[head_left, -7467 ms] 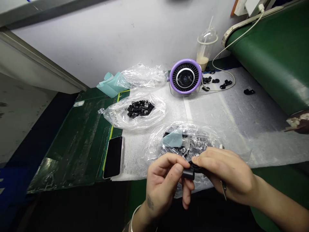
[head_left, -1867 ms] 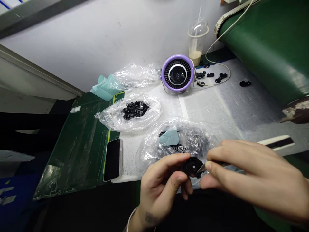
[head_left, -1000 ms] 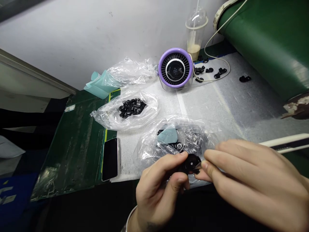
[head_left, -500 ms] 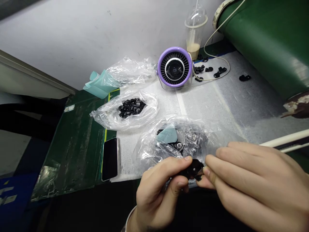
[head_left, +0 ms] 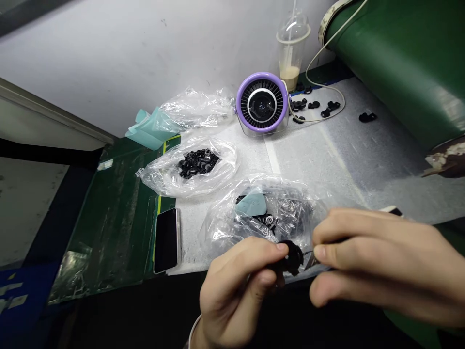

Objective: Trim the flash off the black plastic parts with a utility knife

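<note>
My left hand (head_left: 236,291) pinches a small black plastic part (head_left: 292,257) with a rounded outline, holding it just above the front of the table. Facing it, my right hand (head_left: 378,257) is closed on a slim tool; its white and black rear end (head_left: 394,211) shows behind the hand. The tool's thin tip (head_left: 307,252) reaches the right edge of the part; the fingers hide the rest, and its kind is unclear. Behind both hands lies an open clear plastic bag (head_left: 221,228) with black parts and a blue-green piece (head_left: 252,204) in it.
Further left sits another clear bag (head_left: 160,174) of small black parts (head_left: 198,163). A phone (head_left: 167,240) lies at the left. At the back stand a purple fan (head_left: 262,103) and a drink cup (head_left: 291,58). Loose black parts (head_left: 330,109) lie near a cable and a green roller (head_left: 399,58).
My right hand has turned and drawn slightly right from the black part, so the tool's thin tip now shows between them. The tool's white rear end is mostly hidden. My left hand keeps its pinch.
</note>
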Available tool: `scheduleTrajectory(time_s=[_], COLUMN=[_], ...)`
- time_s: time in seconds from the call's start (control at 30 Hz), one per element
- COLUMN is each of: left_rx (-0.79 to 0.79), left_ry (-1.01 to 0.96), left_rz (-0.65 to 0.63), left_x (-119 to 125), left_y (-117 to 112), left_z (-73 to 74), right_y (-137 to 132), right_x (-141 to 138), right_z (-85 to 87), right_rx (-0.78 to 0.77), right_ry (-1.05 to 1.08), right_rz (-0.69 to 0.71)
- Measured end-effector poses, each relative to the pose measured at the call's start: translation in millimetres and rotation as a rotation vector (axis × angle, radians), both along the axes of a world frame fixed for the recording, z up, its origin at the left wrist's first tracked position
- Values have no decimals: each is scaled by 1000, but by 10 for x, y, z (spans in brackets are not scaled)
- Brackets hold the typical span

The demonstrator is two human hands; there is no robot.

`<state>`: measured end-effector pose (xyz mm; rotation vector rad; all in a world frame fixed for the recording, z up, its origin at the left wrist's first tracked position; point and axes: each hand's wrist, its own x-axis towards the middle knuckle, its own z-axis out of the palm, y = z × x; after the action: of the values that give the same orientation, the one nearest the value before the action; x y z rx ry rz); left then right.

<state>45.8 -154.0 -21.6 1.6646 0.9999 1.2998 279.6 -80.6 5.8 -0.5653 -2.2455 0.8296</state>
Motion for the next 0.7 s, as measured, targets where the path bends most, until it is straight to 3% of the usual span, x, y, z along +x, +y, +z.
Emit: scheduleTrajectory(time_s=[0.13,0.27,0.37,0.53,0.7], left_rx=[-24,114,195,270,312], left_ry=[11,150,263,382,429], left_rz=[112,144,217,239,263], left_x=[13,19,15,18,20], left_y=[-29,21,41,14,-6], left_z=[0,-13,-40,-62,-54], right_y=[-44,-132,-187,-336,-417], right_x=[30,52,60,31,-14], right_z=[-49,-63,-67,-87,-86], right_rx=[-234,-253,-116,307,386], right_ry=[176,84,15,-115,-160], right_rz=[-83,-171,-155,-189,-195])
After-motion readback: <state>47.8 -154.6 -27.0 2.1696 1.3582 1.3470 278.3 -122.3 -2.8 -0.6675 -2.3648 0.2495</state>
